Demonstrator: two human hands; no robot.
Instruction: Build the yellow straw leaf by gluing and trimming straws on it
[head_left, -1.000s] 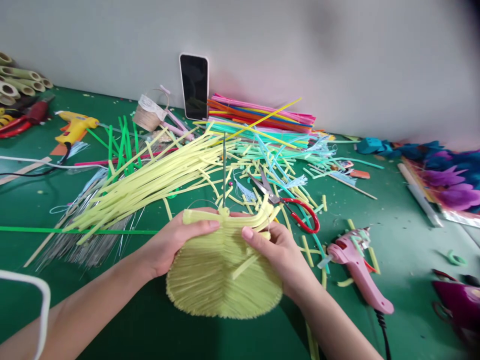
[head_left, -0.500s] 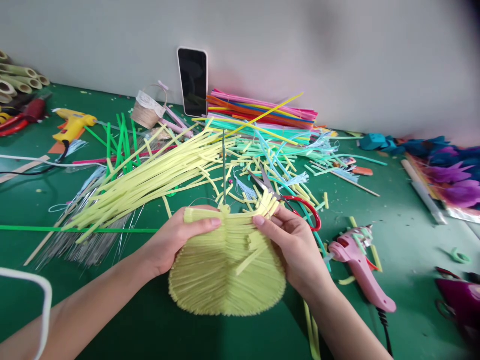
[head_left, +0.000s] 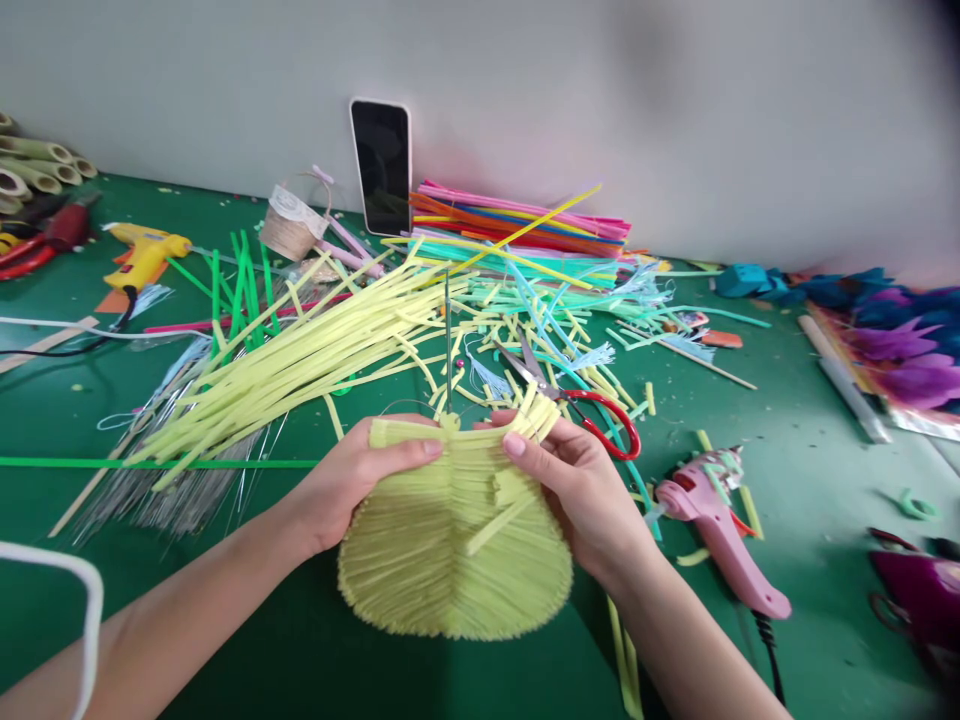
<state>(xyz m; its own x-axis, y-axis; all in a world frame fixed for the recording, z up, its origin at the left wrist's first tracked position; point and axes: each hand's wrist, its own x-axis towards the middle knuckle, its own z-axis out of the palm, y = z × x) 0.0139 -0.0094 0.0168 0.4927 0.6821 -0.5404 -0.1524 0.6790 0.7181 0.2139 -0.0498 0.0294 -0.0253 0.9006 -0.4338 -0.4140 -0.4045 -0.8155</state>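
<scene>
Between my hands is a pale yellow fan-shaped piece (head_left: 450, 570) made of pipe cleaners laid in a leaf pattern, with a thin dark stem (head_left: 448, 345) pointing away from me. My left hand (head_left: 367, 475) grips its upper left edge, thumb on top. On the upper right edge, my right hand (head_left: 574, 475) pinches the piece, its thumb pressing near a cluster of short yellow ends (head_left: 538, 412). A few loose yellow bits lie on the fan's right half. Just beyond my right hand are scissors with red handles (head_left: 607, 420), partly spread.
Long yellow pipe cleaners (head_left: 300, 355) lie in a heap at left over thin wires (head_left: 172, 485). A pink glue gun (head_left: 724, 530) is at right, a yellow one (head_left: 146, 255) at far left. A phone (head_left: 382, 165) leans on the wall beside colourful pipe cleaner bundles (head_left: 517, 220).
My right thumb has shifted slightly left along the fan's upper edge, and my right fingertips now show behind that edge. My left hand keeps the same grip. The view has moved very slightly.
</scene>
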